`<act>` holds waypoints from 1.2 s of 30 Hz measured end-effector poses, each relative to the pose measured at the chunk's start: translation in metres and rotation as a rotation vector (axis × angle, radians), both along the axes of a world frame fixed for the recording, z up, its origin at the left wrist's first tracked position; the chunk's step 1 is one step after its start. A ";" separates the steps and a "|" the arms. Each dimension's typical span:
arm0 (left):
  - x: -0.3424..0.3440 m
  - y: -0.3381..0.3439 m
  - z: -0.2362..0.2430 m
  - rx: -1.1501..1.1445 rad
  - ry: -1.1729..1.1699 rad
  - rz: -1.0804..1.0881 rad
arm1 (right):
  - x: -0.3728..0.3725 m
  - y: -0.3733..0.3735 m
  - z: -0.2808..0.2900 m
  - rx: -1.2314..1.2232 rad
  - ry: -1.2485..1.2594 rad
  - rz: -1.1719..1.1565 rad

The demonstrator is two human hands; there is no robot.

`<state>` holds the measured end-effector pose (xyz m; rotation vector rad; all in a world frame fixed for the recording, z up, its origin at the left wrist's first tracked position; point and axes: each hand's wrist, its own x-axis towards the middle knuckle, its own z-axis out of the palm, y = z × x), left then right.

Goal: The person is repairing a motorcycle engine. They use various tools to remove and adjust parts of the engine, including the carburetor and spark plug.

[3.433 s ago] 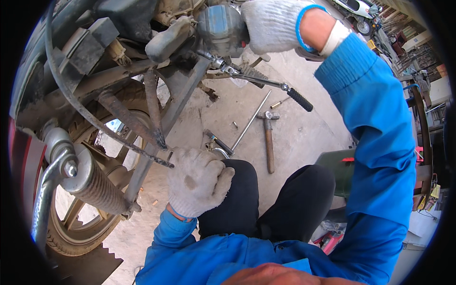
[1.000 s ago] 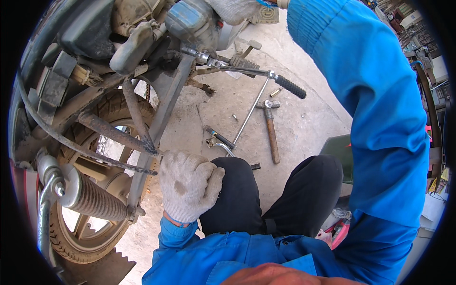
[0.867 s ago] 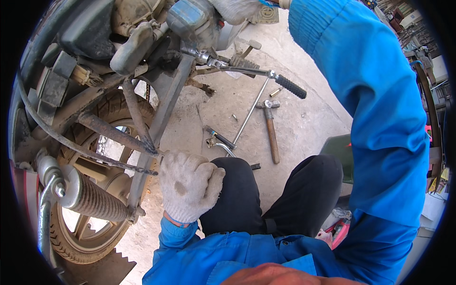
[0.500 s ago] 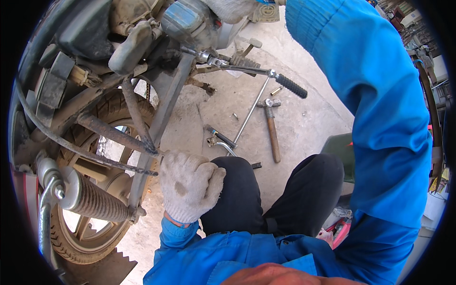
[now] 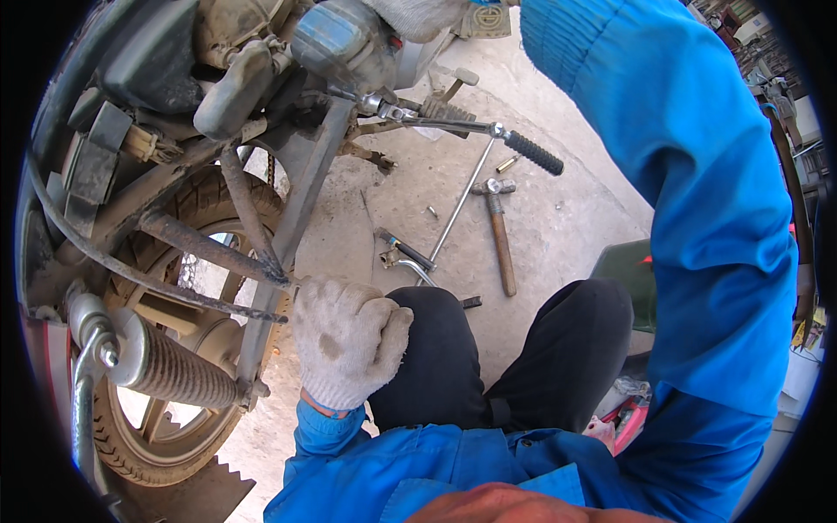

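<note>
Motorcycle (image 5: pixel 205 246), left of the knees (image 5: pixel 436 336): likely heavy, stiff, gritty; best held by the bar (image 5: pixel 302 205). Beside it, a curled left hand (image 5: pixel 349 340); by the casing (image 5: pixel 336 39), a cropped right hand (image 5: pixel 418 16). Cannot tell either grip.

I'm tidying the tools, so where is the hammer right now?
In the head view, the hammer lies on the floor, right of centre, beside the long metal rod.

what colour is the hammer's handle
The hammer's handle is brown, seen best in the head view.
</note>
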<state>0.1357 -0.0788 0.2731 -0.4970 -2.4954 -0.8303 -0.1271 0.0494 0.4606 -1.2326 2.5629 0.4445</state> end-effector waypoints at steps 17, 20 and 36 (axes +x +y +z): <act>0.000 -0.001 0.000 0.002 -0.009 -0.011 | -0.001 0.001 -0.001 -0.003 -0.001 0.000; 0.000 -0.001 0.000 -0.002 -0.013 -0.013 | -0.001 0.002 -0.001 -0.001 -0.003 0.000; 0.000 -0.001 0.000 0.009 -0.027 -0.010 | -0.001 0.000 -0.002 0.002 -0.004 0.000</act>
